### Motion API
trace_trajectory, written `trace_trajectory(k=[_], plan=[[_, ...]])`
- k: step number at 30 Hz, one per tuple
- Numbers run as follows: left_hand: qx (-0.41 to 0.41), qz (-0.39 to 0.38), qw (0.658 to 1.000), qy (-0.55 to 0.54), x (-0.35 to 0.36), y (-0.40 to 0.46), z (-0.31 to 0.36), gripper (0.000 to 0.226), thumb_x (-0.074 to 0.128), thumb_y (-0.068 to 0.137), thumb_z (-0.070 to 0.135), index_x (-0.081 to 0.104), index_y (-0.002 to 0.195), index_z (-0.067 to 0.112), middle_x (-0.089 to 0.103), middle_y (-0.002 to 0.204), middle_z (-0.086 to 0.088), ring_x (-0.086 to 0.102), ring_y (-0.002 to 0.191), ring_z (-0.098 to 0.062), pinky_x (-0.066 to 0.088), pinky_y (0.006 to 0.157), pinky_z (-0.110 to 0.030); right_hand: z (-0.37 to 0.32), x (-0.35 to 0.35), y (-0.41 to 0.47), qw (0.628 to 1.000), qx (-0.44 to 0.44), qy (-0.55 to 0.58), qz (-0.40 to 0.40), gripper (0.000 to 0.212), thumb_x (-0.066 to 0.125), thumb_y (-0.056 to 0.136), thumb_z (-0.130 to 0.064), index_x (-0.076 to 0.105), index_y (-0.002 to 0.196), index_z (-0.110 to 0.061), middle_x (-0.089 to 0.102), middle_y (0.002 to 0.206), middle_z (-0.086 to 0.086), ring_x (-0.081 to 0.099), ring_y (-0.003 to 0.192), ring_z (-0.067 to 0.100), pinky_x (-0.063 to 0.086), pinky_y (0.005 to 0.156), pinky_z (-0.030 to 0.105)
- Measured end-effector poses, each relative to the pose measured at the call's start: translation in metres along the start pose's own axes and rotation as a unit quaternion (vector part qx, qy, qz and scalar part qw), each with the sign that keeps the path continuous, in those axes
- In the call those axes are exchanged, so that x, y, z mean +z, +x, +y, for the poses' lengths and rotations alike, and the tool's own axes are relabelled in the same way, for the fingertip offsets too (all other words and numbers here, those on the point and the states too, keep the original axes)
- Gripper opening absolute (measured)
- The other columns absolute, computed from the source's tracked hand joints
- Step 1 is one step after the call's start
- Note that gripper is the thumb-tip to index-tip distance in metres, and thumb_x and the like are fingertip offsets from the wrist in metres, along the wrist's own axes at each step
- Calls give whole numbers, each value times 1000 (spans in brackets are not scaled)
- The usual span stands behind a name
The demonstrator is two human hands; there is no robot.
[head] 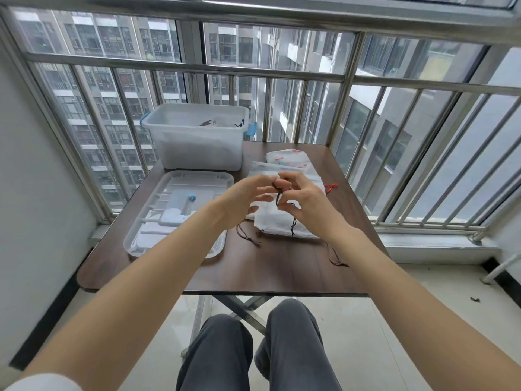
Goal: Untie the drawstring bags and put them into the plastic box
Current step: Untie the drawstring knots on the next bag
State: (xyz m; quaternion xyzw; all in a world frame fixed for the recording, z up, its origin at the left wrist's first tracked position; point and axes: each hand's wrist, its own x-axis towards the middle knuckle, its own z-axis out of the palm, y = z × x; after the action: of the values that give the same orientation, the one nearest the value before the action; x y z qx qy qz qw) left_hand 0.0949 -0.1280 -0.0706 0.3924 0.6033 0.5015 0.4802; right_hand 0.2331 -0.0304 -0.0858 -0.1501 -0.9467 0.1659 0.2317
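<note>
Both hands meet above the table [282, 272]: the left hand [242, 197] and right hand [306, 201] each pinch the dark cord [278, 199] between them. Its bag [277, 222] lies flat directly beneath. The plastic box [197, 139] stands beyond, to the left, nearer the left hand.

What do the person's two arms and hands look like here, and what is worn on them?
Both forearms are bare from elbow to wrist. The left hand and right hand wear no gloves, rings, watch or bracelet that can be seen. A white sleeve edge shows at the left upper arm; no sleeve shows on the right arm.
</note>
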Motion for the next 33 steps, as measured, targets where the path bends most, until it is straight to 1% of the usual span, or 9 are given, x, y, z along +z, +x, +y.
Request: trace_trajectory(k=[7,11,13,16,18,23,28,30,33], plan=[[13,-2,998,57,-1,-6,11,27,50,91,10,68,109,18,66,91,9,56,80,-7,40,67,-20,4,6,3,995,91,-36,-7,12,61,86,-3,72,90,0,45,141,12,52,120,28,27,91,11],[46,94,976,193,0,-8,16,32,50,87,1,67,111,12,65,96,5,57,72,-4,40,63,-13,4,5,5,993,114,-28,18,13,60,87,-4,71,92,0,47,140,13,49,124,27,27,95,13],[78,143,926,339,-2,-9,15,29,54,85,1,67,109,10,62,89,4,55,70,-7,40,62,-9,4,5,7,992,120,-26,25,13,60,87,-4,71,93,0,48,139,14,49,125,27,28,97,15],[82,164,820,542,-8,-8,10,21,60,82,11,64,102,8,61,99,-6,56,95,-22,42,76,-27,4,7,7,990,130,-19,44,14,59,87,-3,70,93,3,57,128,16,53,120,27,32,95,18],[63,168,784,594,-9,-9,8,12,61,83,18,59,90,9,58,97,-8,54,98,-27,40,73,-32,4,9,7,988,139,-6,66,13,59,87,-2,70,89,4,65,108,16,58,108,28,38,92,24],[150,177,856,461,-8,-12,5,28,61,88,28,57,66,11,44,77,5,46,75,-10,30,69,-24,8,14,14,980,183,-9,73,17,55,90,-9,67,87,2,68,97,17,60,97,31,40,79,31],[83,134,986,49,-1,-11,-1,35,51,95,23,43,62,15,46,56,5,51,47,-2,44,71,-26,7,16,15,970,231,24,76,19,53,91,-10,68,92,2,69,96,16,60,95,28,37,75,27],[27,105,993,-49,-3,-9,-4,37,48,97,24,35,63,18,27,52,7,31,36,-6,45,55,-21,7,16,14,960,255,77,84,18,55,90,-12,68,91,0,68,95,12,59,91,22,34,71,23],[2,120,992,-37,-10,-9,-7,32,51,96,27,46,66,16,21,52,7,17,36,-4,18,32,-13,10,13,14,918,321,213,94,13,58,87,-13,69,85,-5,65,89,6,52,86,15,35,68,25]])
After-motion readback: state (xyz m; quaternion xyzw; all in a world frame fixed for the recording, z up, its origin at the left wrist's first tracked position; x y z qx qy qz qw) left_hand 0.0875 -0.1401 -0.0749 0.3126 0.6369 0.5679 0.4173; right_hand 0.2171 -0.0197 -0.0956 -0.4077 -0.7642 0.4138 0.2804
